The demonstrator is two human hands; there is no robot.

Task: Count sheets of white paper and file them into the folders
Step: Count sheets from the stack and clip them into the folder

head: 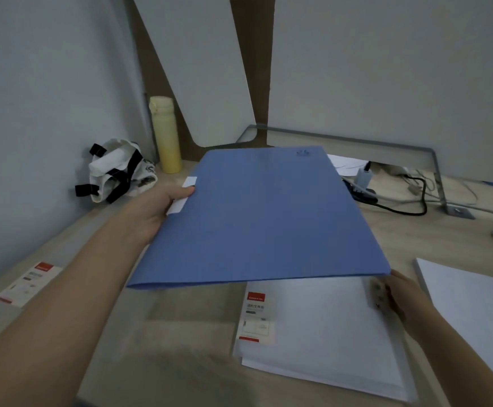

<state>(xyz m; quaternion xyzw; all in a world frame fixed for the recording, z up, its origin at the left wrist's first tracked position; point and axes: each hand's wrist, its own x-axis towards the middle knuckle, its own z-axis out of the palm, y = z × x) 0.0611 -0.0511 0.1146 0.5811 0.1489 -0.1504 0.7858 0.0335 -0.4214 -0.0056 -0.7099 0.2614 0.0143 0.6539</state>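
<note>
Blue and matte, the flat rectangular plastic folder [260, 215] hangs tilted above the pale wood-grain desk [180, 333], its long axis running away from me, spine edge nearest. My left hand [163, 207] pinches its left edge, thumb on top beside a white label tab [182, 198]. My right hand [398, 295], fingers curled, touches the right edge of a translucent white folder holding white sheets [321, 333] beneath. Right of that hand lies a smooth stack of white paper [474, 295].
</note>
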